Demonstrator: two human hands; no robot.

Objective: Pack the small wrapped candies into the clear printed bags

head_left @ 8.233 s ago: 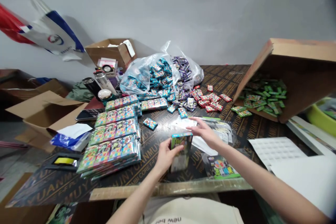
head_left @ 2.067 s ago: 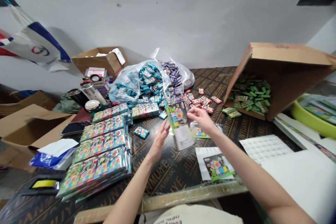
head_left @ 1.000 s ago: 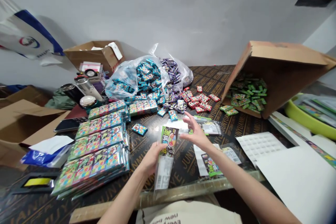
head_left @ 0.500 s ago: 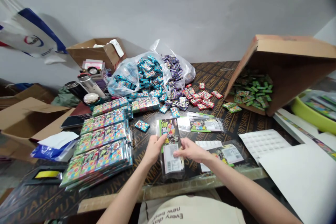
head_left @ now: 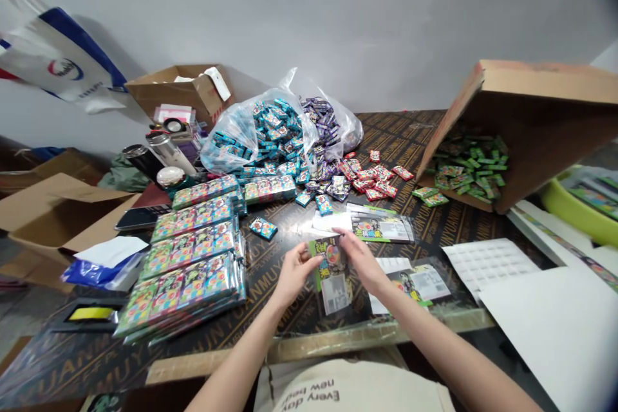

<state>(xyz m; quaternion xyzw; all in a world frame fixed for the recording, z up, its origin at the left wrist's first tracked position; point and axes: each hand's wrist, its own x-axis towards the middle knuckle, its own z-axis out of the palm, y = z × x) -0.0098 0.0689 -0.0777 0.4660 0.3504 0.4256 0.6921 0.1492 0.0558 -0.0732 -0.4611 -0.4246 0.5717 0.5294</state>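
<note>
Both hands hold one clear plastic pouch (head_left: 333,273) with a green printed card inside, just above the dark table (head_left: 434,232) near its front edge. My left hand (head_left: 293,272) pinches the pouch's upper left edge. My right hand (head_left: 363,262) grips its upper right edge, fingers closed on the top. More flat pouches lie beside it: one behind (head_left: 381,229) and others to the right (head_left: 415,282).
Stacked filled packs (head_left: 193,257) lie left of my hands. A clear bag of blue and purple sachets (head_left: 280,135) sits behind, with red sachets (head_left: 374,180) loose on the table. A tipped cardboard box (head_left: 531,129) spills green sachets (head_left: 468,167). White sheets (head_left: 550,315) lie right.
Since half a second ago the pouch has shifted slightly right and lower; my right hand has moved from its middle up to its top edge. Earlier it was lifted higher.
</note>
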